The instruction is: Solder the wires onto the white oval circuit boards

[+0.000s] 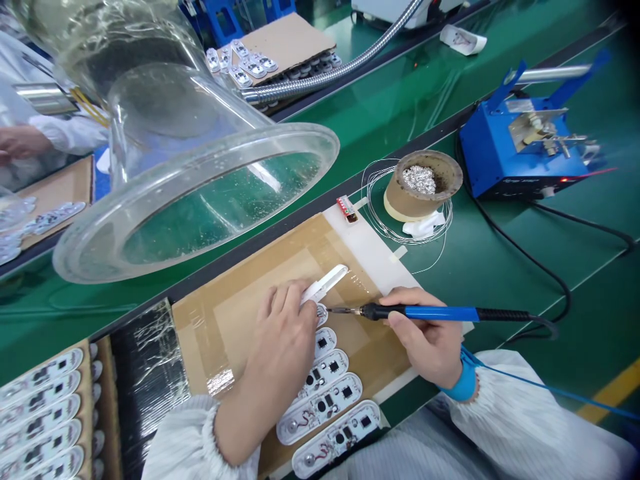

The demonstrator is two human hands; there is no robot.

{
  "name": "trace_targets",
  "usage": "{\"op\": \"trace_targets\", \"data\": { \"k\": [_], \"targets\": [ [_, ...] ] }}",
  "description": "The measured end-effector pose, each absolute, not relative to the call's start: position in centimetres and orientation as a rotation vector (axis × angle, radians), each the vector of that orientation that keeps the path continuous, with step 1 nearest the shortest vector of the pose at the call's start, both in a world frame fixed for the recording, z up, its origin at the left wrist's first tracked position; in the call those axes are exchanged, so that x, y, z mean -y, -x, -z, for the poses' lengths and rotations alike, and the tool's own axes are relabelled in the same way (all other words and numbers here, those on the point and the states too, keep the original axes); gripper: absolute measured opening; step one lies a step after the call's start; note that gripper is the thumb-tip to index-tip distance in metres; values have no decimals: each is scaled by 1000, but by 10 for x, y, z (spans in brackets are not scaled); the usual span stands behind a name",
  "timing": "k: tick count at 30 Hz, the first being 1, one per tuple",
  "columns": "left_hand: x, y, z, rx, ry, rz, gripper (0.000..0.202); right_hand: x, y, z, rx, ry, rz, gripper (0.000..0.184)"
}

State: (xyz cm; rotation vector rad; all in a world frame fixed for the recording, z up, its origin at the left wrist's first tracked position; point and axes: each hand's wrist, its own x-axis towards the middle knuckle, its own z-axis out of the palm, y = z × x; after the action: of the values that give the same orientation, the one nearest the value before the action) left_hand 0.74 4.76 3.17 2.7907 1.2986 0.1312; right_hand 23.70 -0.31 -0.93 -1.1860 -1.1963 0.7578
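Observation:
My right hand is closed around a soldering iron with a blue and black handle. The iron's tip points left and reaches the end of a small white oval housing with a circuit board, mostly covered by my left hand. The left fingers are bent over this housing and a slim white slotted plastic piece that sticks out past them. What the fingertips grip underneath is hidden. Several similar housings with boards lie in a row below, on the tan taped board.
A clear fume hood hangs at upper left. To the right stand a round pot of silvery shavings, a coil of solder wire and a blue soldering station. More housings fill a cardboard tray at left. A co-worker's hand shows far left.

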Motion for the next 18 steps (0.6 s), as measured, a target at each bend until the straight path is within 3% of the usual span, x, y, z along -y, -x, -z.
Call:
{"op": "trace_targets", "data": {
  "k": [18],
  "targets": [
    [-42, -2, -28, -1380, -2651, -159, 22, 10, -240, 27, 1049, 1195, -716, 9]
  ]
}}
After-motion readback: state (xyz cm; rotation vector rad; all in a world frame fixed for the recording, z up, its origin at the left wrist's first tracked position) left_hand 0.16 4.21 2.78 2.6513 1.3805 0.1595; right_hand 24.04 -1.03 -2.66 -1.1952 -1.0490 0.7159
